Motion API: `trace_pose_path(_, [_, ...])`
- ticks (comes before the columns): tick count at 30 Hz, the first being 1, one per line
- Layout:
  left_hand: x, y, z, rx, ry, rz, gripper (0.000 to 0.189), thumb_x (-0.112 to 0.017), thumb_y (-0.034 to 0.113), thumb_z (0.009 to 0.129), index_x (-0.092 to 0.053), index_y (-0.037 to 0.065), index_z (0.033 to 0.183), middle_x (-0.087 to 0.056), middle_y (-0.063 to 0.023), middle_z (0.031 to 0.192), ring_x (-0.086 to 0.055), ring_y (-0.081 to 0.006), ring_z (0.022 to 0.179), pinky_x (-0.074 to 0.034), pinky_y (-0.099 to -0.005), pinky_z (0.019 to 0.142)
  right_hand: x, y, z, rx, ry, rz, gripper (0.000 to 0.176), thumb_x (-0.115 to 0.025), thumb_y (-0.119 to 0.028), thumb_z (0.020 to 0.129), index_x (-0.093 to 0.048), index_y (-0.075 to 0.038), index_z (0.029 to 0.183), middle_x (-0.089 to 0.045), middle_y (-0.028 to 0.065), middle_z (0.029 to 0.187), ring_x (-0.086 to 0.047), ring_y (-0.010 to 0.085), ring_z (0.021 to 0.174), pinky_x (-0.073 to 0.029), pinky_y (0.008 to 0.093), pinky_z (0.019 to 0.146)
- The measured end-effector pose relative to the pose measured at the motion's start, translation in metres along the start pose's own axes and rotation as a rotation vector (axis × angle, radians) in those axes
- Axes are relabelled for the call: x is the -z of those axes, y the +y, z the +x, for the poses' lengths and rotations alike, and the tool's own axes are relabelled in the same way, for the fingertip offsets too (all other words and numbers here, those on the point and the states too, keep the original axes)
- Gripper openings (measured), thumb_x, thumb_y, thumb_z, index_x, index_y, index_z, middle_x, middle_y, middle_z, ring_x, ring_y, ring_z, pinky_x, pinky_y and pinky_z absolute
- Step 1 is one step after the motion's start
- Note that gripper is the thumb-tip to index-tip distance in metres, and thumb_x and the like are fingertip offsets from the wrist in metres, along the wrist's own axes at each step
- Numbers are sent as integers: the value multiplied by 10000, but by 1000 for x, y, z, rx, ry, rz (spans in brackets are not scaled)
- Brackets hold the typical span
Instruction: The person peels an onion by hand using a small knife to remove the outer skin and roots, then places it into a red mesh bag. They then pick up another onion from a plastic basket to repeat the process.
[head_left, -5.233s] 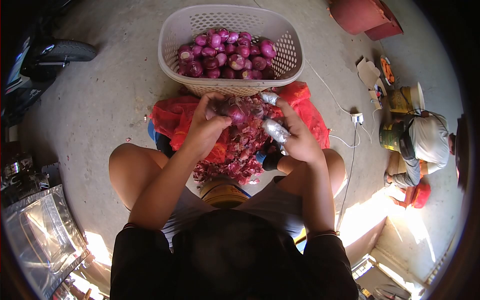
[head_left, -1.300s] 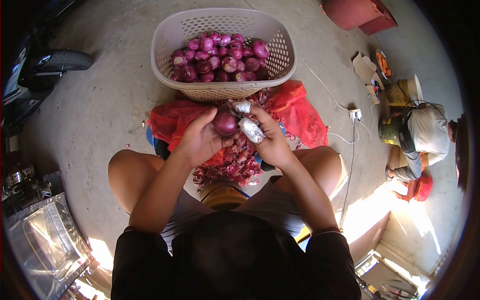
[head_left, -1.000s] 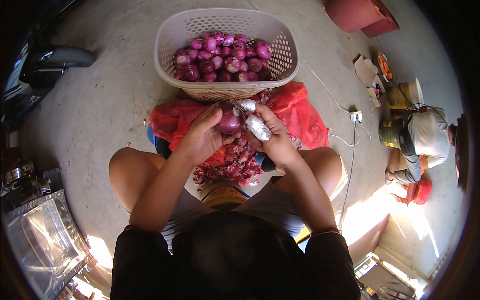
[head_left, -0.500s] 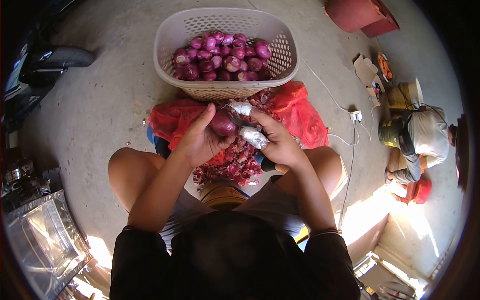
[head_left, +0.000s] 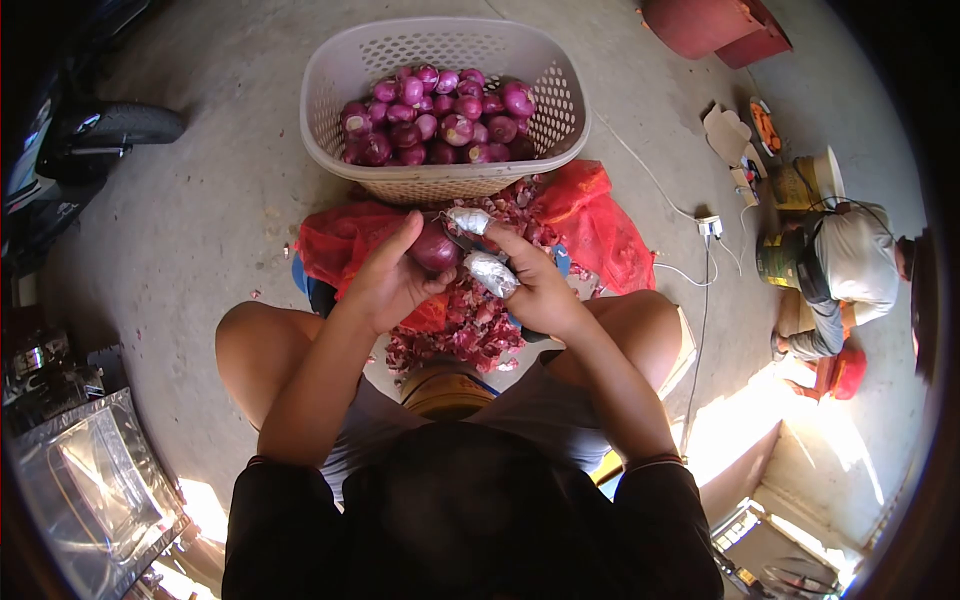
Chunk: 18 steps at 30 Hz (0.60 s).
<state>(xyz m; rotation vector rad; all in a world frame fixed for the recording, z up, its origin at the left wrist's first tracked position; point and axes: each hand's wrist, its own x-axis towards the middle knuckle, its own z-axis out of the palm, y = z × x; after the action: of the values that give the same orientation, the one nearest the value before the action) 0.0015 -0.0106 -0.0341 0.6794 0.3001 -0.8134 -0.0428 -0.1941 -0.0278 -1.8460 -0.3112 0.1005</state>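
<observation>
My left hand (head_left: 392, 278) is closed round a red onion (head_left: 436, 247), thumb along its left side. At the onion's right is my right hand (head_left: 528, 280), its thumb and a finger wrapped in silver foil (head_left: 491, 273). A small dark blade (head_left: 466, 240) shows between those wrapped fingertips, close against the onion; its handle is hidden. Beneath both hands, onion skins (head_left: 470, 325) lie heaped over a red mesh bag (head_left: 600, 225). Beyond them stands a perforated basket (head_left: 450, 172) holding several purple onions (head_left: 455, 128).
At the right, another person (head_left: 855, 255) bends near yellow buckets (head_left: 808, 180). A power strip (head_left: 709, 227) with cables lies on the floor, near an open cardboard box (head_left: 727, 135). Red tubs (head_left: 700, 25) stand at the upper right, a motorcycle wheel (head_left: 135, 122) at the left.
Both my hands, with the onion and blade, have shifted slightly left in the view. The basket also appears a little further left. The other person's arm has moved slightly.
</observation>
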Motion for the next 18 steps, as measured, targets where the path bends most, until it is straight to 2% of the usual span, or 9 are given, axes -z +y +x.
trace_pose_path(2, [-22, 0, -5, -138, 248, 30, 462, -432, 488, 923, -540, 64, 1073, -617, -37, 852, -561, -124, 661, -410, -238, 509, -10, 0, 0, 5, 56, 116, 571, -577, 65, 771, -412, -34, 1309, -556, 162, 1211, -547, 250, 1124, -416, 314, 924])
trace_pose_path(5, [4, 4, -4, -10, -80, -6, 432, -442, 486, 919, -546, 78, 1019, -614, -34, 814, -565, -120, 646, -418, -243, 517, -9, 7, 1, 39, -11, 187, 589, -572, 75, 763, -401, -24, 1318, -520, 156, 1266, -504, 236, 1177, -384, 311, 961])
trace_pose_path(8, [13, 2, 0, -9, -158, 23, 409, -451, 491, 913, -545, 96, 957, -599, -22, 744, -559, -113, 594, -413, -232, 504, 4, 10, -1, -80, -99, 96, 632, -573, 88, 736, -396, -42, 1329, -524, 161, 1260, -510, 249, 1171, -387, 325, 962])
trace_pose_path(11, [4, 1, -1, -9, 15, 30, 393, -460, 489, 909, -538, 105, 917, -576, -12, 678, -530, -105, 517, -389, -217, 458, 5, 9, 2, -60, -131, 70, 669, -571, 96, 709, -394, -62, 1334, -551, 169, 1221, -541, 272, 1136, -412, 333, 938])
trace_pose_path(14, [7, 0, -1, -18, 21, 80, 389, -473, 486, 902, -536, 102, 906, -567, -7, 648, -500, -99, 461, -361, -209, 411, 8, 1, 3, -44, -167, -21, 655, -574, 92, 701, -419, -79, 1314, -586, 173, 1157, -585, 304, 1062, -452, 346, 891])
trace_pose_path(18, [7, -1, -2, 23, -22, 53, 406, -457, 501, 900, -529, 102, 887, -542, -3, 606, -472, -90, 431, -348, -212, 391, 3, -5, 2, 64, -79, -102, 604, -581, 87, 703, -457, -77, 1271, -602, 171, 1122, -610, 320, 1004, -479, 358, 849])
